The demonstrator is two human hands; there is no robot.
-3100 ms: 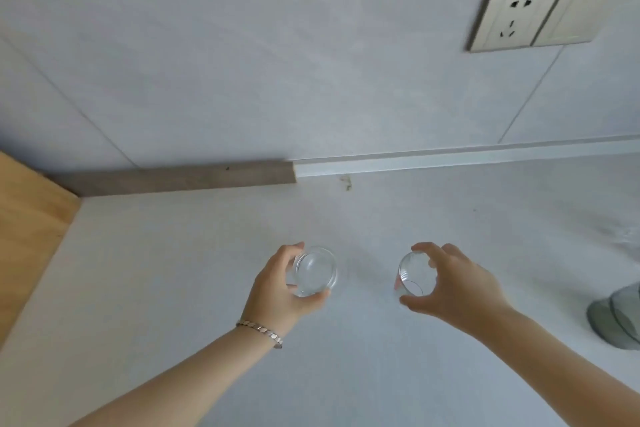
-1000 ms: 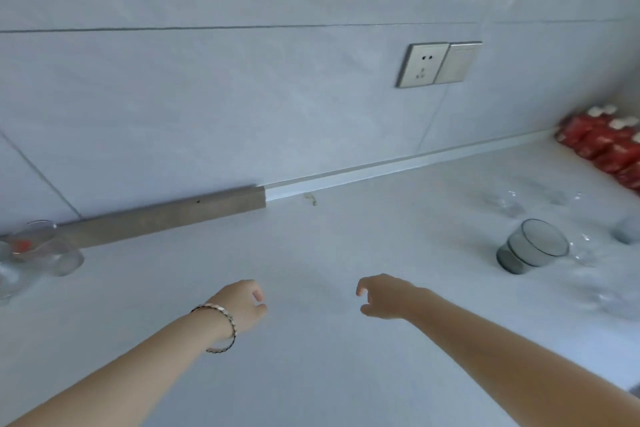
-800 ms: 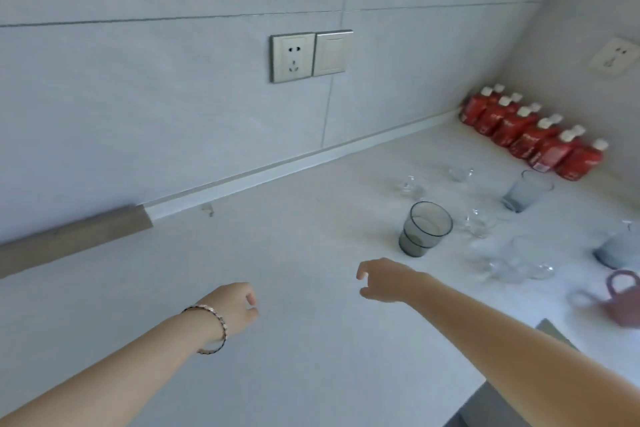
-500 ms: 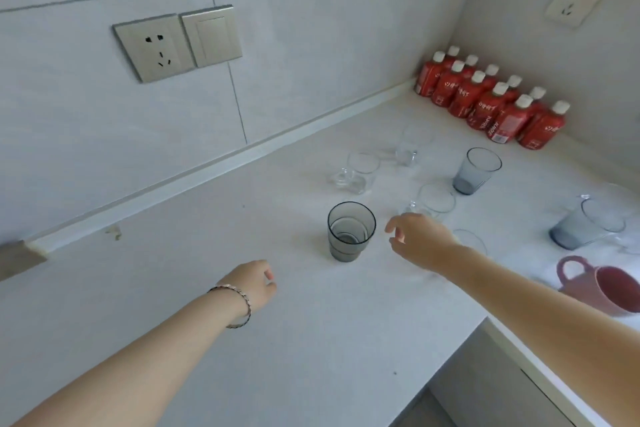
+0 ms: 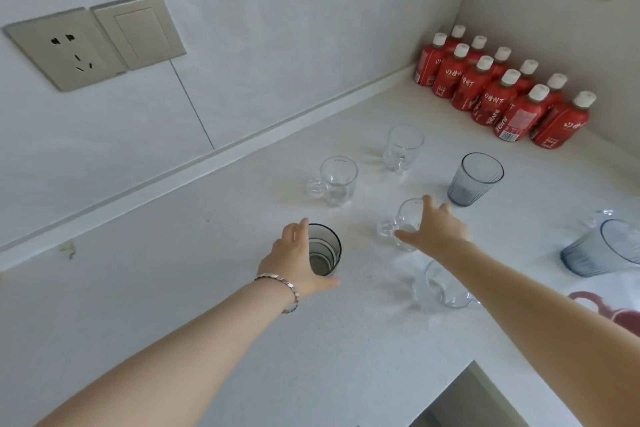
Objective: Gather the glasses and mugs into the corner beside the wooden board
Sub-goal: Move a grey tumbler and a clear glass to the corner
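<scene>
On a white bench, the left hand curls its fingers around a smoky glass, while the right hand, fingers spread, touches a clear mug just beside.

White counter: glasses, mugs, red bottles.

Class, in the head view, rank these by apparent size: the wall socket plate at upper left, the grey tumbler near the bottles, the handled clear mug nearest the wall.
1. wall socket plate
2. grey tumbler
3. clear mug
Camera distance differs, so true sizes stay unsure.
</scene>
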